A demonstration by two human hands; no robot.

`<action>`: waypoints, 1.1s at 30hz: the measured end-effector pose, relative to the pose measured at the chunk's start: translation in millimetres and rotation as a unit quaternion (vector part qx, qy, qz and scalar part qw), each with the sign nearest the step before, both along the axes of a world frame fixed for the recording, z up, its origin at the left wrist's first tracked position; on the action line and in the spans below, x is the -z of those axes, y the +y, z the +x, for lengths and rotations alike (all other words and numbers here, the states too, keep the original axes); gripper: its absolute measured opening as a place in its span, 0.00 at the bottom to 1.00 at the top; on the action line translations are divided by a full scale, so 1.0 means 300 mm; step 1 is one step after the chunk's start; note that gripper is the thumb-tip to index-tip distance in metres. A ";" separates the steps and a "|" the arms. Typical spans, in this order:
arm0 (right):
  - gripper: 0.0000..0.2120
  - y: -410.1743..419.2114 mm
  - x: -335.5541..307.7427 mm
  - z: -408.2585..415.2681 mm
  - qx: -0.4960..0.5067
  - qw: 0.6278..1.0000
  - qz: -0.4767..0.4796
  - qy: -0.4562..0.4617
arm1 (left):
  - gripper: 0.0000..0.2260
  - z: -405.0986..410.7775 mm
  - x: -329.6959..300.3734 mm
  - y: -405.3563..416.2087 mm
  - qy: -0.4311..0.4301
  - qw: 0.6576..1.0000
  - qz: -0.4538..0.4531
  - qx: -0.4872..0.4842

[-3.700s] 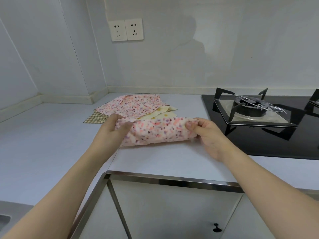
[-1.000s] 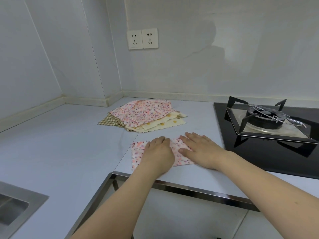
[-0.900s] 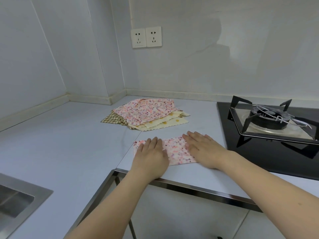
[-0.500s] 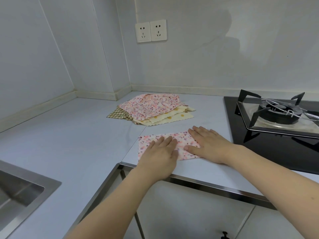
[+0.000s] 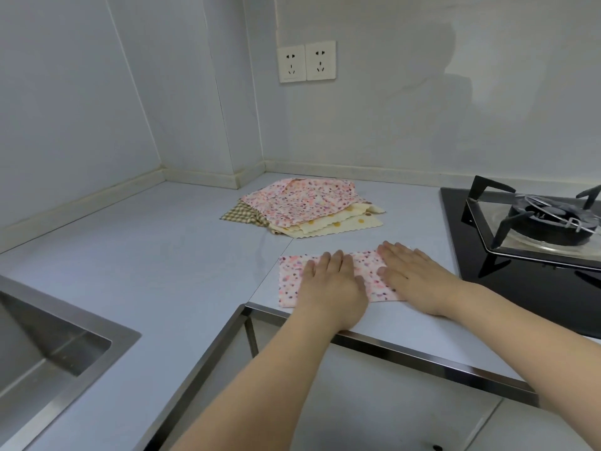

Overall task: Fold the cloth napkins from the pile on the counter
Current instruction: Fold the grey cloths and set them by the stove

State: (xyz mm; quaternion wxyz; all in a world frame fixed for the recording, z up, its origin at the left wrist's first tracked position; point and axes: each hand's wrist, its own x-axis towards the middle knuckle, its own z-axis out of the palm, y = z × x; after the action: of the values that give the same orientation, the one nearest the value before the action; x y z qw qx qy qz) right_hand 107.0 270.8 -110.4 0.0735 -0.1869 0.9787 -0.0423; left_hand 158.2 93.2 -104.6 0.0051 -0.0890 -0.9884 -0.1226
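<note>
Both hands flat, fingers extended (grasping nothing), on folded, apparently rectangular floral napkin, scalloped-edge pile behind

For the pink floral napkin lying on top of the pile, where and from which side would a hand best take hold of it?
Probably the near right edge of the pink floral napkin, pinched from the person's side. That edge overhangs the cream dotted napkin beneath and looks slightly lifted, so fingers could slip under it alone. The right hand lies closest; both it and the left hand lie flat on the folded napkin.

Left hand and right hand flat, palms down, side by side
</note>
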 end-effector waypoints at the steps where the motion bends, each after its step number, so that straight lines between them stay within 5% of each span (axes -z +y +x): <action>1: 0.27 0.002 0.003 -0.002 0.001 1.000 -0.003 0.000 | 0.26 -0.004 0.020 -0.010 -0.005 1.000 -0.017 -0.009; 14: 0.28 -0.006 0.002 0.001 -0.004 1.000 0.026 0.012 | 0.28 -0.038 0.001 -0.227 -0.086 0.993 -0.029 -0.080; 21: 0.28 -0.013 -0.009 0.012 -0.004 1.000 0.016 0.008 | 0.21 -0.118 -0.109 -0.192 -0.022 0.995 -0.033 -0.094; 25: 0.28 0.002 -0.012 -0.019 -0.040 0.999 0.029 0.005 | 0.24 -0.155 -0.149 -0.225 -0.159 0.980 0.088 -0.077; 28: 0.28 0.030 -0.041 -0.070 -0.098 0.992 0.068 0.048 | 0.11 -0.169 -0.151 -0.264 -0.149 0.977 0.141 -0.056; 33: 0.30 -0.049 -0.109 -0.075 -0.092 0.965 0.047 0.241 | 0.09 -0.162 -0.142 -0.307 -0.139 0.952 0.261 -0.074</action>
State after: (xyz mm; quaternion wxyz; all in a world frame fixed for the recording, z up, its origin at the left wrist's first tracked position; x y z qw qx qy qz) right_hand 84.6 256.0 -77.7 -0.1525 -0.2775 0.9468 0.0572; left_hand 109.7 1.2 -62.1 -0.1002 0.0062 -0.9166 -0.3869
